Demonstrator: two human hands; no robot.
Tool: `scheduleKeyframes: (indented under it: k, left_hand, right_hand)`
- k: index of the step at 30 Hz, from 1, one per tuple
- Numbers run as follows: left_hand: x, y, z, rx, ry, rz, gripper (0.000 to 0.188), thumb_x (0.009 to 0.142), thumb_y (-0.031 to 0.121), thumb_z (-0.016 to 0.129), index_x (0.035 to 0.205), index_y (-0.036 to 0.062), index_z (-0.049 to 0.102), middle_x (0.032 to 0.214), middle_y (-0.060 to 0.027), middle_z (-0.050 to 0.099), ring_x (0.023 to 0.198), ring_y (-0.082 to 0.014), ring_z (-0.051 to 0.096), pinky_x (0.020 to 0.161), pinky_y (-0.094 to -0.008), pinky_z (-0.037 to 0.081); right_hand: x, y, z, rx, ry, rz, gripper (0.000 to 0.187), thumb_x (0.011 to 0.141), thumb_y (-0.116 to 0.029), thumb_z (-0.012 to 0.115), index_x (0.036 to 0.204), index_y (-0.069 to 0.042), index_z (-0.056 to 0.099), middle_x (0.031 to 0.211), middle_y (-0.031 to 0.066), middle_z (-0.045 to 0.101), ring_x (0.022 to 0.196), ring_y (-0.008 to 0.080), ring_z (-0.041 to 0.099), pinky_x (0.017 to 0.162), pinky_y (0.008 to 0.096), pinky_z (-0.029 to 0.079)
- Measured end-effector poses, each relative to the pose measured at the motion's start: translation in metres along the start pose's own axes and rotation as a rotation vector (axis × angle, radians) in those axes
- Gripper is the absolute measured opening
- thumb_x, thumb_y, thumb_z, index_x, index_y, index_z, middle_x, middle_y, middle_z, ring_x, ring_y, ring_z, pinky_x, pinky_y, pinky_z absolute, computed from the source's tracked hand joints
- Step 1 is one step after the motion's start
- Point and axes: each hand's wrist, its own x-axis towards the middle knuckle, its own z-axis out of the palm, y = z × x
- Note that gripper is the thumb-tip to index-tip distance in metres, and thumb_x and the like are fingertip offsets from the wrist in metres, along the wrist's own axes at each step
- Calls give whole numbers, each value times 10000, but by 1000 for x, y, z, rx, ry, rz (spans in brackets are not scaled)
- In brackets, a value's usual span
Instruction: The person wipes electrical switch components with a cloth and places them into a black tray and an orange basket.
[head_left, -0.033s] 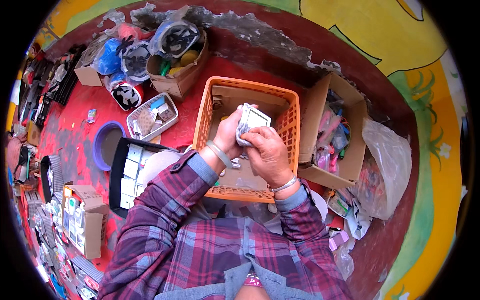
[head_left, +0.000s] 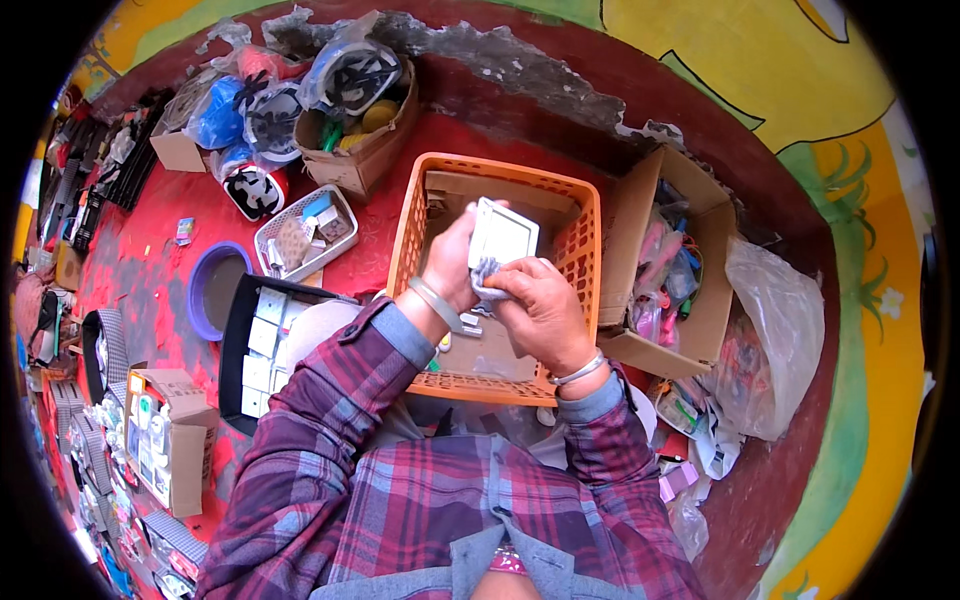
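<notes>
My left hand (head_left: 450,262) is closed around the edge of a white rectangular plate with a thin dark inner outline (head_left: 503,236); its exact kind does not show. Pinched in my right hand (head_left: 542,310) is a crumpled grey cloth (head_left: 488,281), pressed on the plate's lower edge. Both hands are above an orange plastic basket (head_left: 590,300) that has cardboard inside and a few small white pieces (head_left: 470,322) at its near end. My fingers hide part of the plate and much of the cloth.
To the left are a black tray of white square pieces (head_left: 262,335), a purple basin (head_left: 192,290) and a white basket (head_left: 345,243). A cardboard box (head_left: 625,240) with pink items adjoins the orange basket's right. Bagged helmets (head_left: 272,120) lie at the back left.
More of the white plate's face shows. My right hand and the cloth have moved down to its lower edge, and the plate has shifted slightly left and up.
</notes>
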Motion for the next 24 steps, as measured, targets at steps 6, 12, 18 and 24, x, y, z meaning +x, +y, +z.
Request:
scheduleKeyframes:
  k: [6,12,18,24]
  left_hand:
    - [-10,30,18,-108,-53,65,482,979,448,396,1279,77,459,1134,-133,588,1051,-275,584,908,-464,481]
    - [-24,21,24,-75,-215,-27,659,795,94,623,1389,38,344,1241,-146,520,1148,-281,539,1013,-421,418]
    - [-22,10,20,-27,-305,-37,650,806,60,593,1393,27,317,1263,-157,505,1175,-290,528,1030,-425,412]
    - [-18,15,15,-69,-191,142,625,820,55,553,1399,46,320,1240,-176,525,1172,-313,522,1051,-436,386]
  right_hand:
    - [-15,42,-38,-87,-17,316,197,737,-42,599,914,-66,681,894,116,631,825,288,615,747,356,499]
    - [2,30,-50,-28,411,149,323,774,19,596,1090,-33,631,1082,117,619,973,253,599,858,322,475]
    - [7,27,-31,-346,287,34,397,724,50,568,1105,-38,632,1119,127,605,1038,318,552,905,383,463]
    - [6,8,-9,-466,223,-45,374,731,51,564,1094,-13,628,1106,151,584,1027,324,547,874,394,477]
